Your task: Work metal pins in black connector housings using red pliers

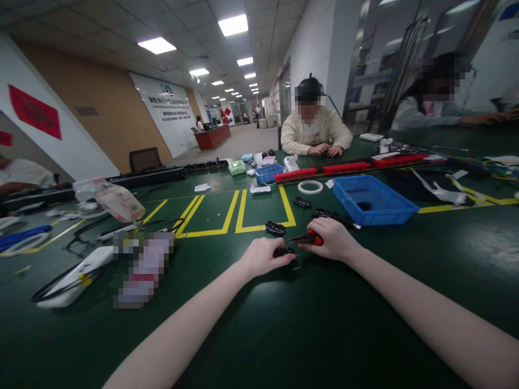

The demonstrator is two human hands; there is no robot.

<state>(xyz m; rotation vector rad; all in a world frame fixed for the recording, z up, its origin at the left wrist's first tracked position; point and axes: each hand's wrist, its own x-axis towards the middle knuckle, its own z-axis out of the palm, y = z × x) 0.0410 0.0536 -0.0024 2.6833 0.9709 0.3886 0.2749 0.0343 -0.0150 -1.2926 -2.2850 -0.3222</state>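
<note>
My right hand [334, 239] is wrapped round a pair of red-handled pliers [315, 237], whose dark jaws point left. My left hand [261, 257] pinches a small black part [284, 252] against the table, just below the plier tips. Whether the jaws touch that part I cannot tell. Beyond my left fingers lies a similar black part [275, 228], and another black part [302, 202] sits farther back. More black pieces [324, 213] lie behind my right hand, partly covered by it. Tiny slivers [296, 268] rest on the green table below the held part.
To the right stands a blue bin [383, 218] with something small and black inside. A tape roll [310, 187] lies behind the yellow-taped outlines. At left are a white power bank-like block [77, 278] with a cable and a blurred flat item [146, 270]. A co-worker [314, 127] sits opposite.
</note>
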